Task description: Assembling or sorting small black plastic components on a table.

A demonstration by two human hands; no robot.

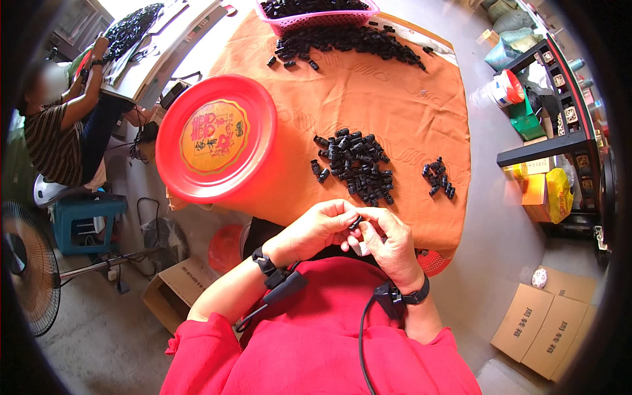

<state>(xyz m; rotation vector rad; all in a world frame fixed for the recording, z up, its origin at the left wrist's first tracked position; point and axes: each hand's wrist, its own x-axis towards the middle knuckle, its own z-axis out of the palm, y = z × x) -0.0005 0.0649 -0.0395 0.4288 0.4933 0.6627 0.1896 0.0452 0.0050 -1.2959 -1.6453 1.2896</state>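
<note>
A black part (355, 223) is pinched between the left hand (320, 228) and right hand (393, 246), which are held together by the near edge of the surface (408, 99). Fingertip work on it is apparently being done; a steady pinch seems called for next. Beyond, a pile (362, 168) and a smaller cluster (439, 178) are laid out.

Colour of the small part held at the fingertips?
Black; the small part shows best in the head view.
</note>
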